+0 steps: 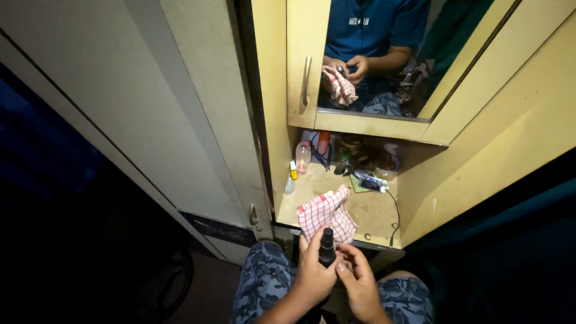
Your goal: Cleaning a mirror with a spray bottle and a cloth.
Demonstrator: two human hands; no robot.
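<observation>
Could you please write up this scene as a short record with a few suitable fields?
Setting: pale yellow cupboard with a mirror above an open shelf
Left hand: wrapped around a small black spray bottle and a red-and-white checked cloth
Right hand: fingers on the bottle's lower part
Cloth: spreads onto the shelf
Shelf items: small bottles and jars at the back, black cable trailing off the front edge
Mirror: reflects both hands, the cloth and a blue shirt
</observation>
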